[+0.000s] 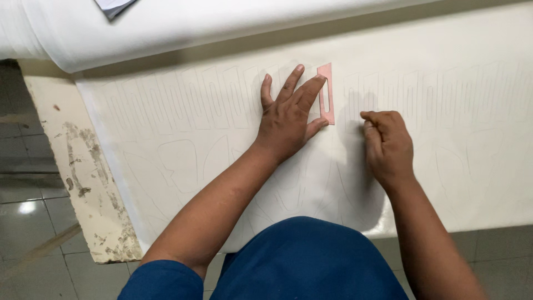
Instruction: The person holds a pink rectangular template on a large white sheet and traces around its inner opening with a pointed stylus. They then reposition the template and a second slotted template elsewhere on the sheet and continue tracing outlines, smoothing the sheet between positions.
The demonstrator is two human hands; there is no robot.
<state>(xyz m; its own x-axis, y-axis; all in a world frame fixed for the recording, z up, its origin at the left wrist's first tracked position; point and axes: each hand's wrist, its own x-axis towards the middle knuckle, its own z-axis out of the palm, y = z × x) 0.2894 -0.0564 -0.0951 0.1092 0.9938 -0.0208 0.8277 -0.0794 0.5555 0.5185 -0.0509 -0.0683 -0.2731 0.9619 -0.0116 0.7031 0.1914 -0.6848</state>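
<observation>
1. Blue clothing (300,261) of the person fills the near edge of the view; both bare forearms reach forward from it over the desk (83,183), whose worn, stained corner shows at the left.
2. White sheet material (472,166) covers the desk and bears faint traced outlines: a row of narrow slotted shapes along the top and larger curved shapes below.
3. Pink template (326,93), a narrow strip with a long slot, lies flat on the sheet in line with the traced row, its long side running away from the person.
4. Left hand (286,119): grip released, palm down and fingers spread; fingertips press on the template's left edge and pin it to the sheet.
5. Right hand (388,145): fingers curled tight, pinched at the tips just right of the template. Any marking tool inside is hidden; I cannot tell what it grasps.
6. Handling judgement: the template looks thin, light and fairly stiff, and liable to slide on the smooth sheet. Flat pressure from above suits it best; for lifting, take it by a long edge.
7. A white roll (166,28) of like material lies across the far side, with a small grey-white object (114,5) on top.
</observation>
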